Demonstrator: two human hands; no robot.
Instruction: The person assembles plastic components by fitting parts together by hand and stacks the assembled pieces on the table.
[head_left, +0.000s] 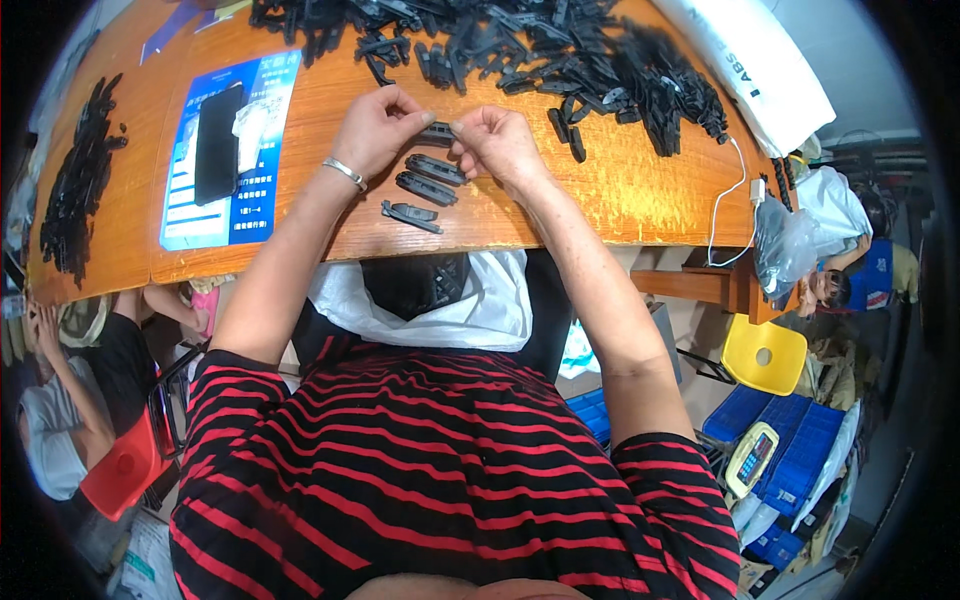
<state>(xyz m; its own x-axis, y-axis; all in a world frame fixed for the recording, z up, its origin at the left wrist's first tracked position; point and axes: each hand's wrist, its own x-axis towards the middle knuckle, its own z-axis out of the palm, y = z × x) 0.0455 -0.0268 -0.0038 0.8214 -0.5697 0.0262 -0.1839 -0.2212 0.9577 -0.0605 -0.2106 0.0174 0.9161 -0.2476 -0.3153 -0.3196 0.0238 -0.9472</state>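
Observation:
Over the wooden table, my left hand (378, 132) and my right hand (497, 146) pinch the two ends of one small black plastic part (436, 133). Just below it on the table lie two similar long black parts (428, 188), side by side and slightly tilted. Nearer the table's front edge rests a thinner black piece (411, 216) with a pointed end. A white sack (500, 300) hangs open at my lap, with black parts (440, 280) inside.
A large heap of black plastic parts (520, 50) covers the table's far side. Another pile (80, 180) lies far left. A black phone (218, 150) rests on a blue printed sheet (270, 120). A white cable (740, 190) hangs over the right edge. People sit at both sides.

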